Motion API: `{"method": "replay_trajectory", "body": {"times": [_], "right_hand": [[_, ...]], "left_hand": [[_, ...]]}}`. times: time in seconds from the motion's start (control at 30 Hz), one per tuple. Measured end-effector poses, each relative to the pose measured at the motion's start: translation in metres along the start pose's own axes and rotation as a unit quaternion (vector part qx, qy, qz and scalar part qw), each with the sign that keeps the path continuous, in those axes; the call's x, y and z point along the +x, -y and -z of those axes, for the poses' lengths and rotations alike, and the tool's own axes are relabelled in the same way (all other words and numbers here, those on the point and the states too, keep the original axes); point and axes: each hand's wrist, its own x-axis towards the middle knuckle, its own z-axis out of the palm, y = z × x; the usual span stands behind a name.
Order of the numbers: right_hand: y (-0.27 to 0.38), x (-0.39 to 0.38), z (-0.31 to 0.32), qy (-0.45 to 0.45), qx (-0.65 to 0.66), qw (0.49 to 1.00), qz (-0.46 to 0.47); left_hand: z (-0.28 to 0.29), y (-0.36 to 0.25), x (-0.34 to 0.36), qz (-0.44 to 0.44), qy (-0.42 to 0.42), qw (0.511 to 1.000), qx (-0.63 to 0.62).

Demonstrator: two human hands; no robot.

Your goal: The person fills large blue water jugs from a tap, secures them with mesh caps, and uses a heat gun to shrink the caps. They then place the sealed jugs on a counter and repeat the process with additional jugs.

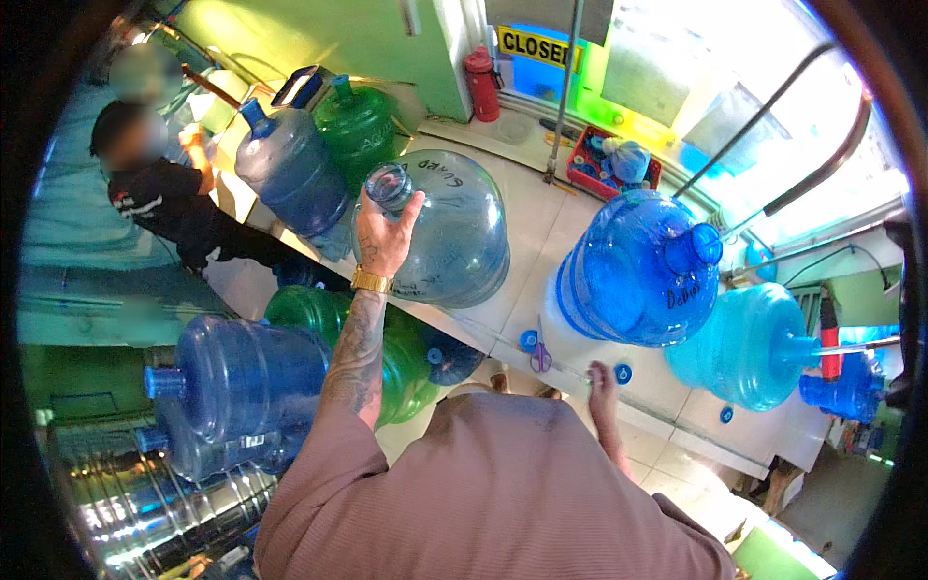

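Note:
My left hand [384, 237] is closed round the neck of a clear pale-blue water jug [454, 232], which stands uncapped on the tiled counter. Dark handwriting marks the jug's shoulder. Low by the counter's front edge is my right hand [601, 382], its fingers curled together; whatever they hold is too small to make out. Beside it lies a blue cap [623, 373]. Purple-handled scissors [540, 358] and another blue cap [529, 340] rest to its left. A deeper blue water jug [633, 271], also marked by hand, stands to the right of the clear one.
A turquoise jug [739, 348] lies at the right. Behind are a red basket [611, 164] of caps and a red flask [480, 85]. Left stand a bluish jug [295, 169] and a green jug [356, 121], near another person [179, 188]. More jugs [256, 377] are stacked below left.

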Motion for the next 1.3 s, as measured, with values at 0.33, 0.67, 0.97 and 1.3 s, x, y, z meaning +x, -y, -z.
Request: {"method": "replay_trajectory", "body": {"times": [0.33,0.67,0.97,1.3], "right_hand": [[0.207,0.102,-0.088,0.097,0.005,0.974,0.206],[0.417,0.090,-0.089,0.012,-0.133,0.881,0.455],[0.454,0.076,-0.106,0.098,-0.201,0.827,0.516],[0.371,0.100,-0.060,0.081,-0.195,0.958,0.193]], "left_hand": [[0.136,0.112,0.022,0.307,-0.218,0.842,-0.386],[0.019,0.233,-0.115,0.471,-0.036,0.696,-0.542],[-0.050,0.213,-0.191,0.558,0.048,0.619,-0.551],[0.071,0.197,-0.081,0.388,-0.080,0.771,-0.498]]}}
